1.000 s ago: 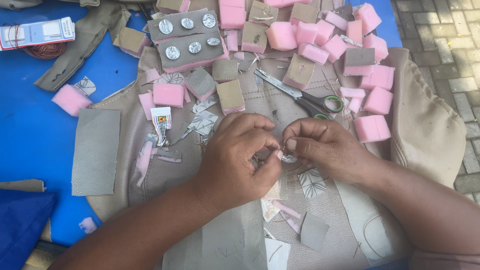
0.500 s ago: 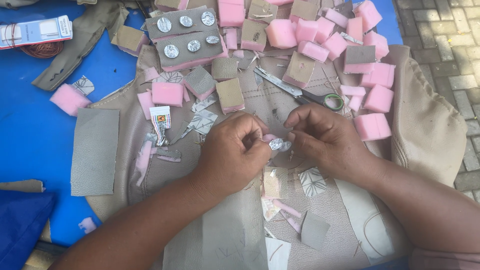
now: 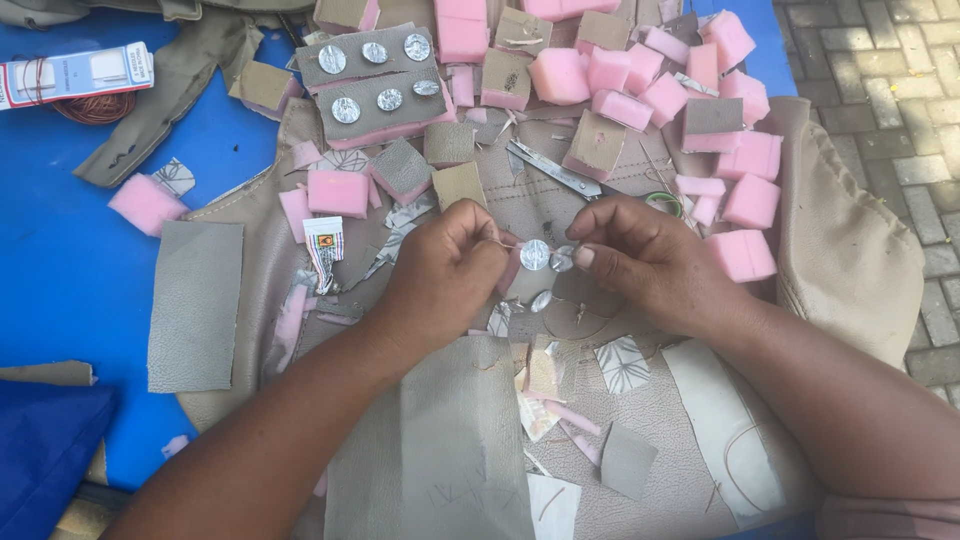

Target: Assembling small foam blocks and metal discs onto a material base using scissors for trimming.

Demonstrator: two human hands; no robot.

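mid-frame we've got our left hand [image 3: 445,265] and right hand [image 3: 640,255] both pinched shut on a small silver disc [image 3: 535,254], scissors [image 3: 580,182] just above, pink foam blocks [image 3: 745,255] at right

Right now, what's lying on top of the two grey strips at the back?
Six round silver discs sit on the grey strips, three per strip. Pink foam shows beneath one edge; the rest underneath is covered.

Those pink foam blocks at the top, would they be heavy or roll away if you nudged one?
The pink foam blocks look spongy, so probably light and squashy. Their flat, boxy sides suggest they would slide or tumble rather than roll. Heaped closely, a pushed one would likely shove its neighbours.
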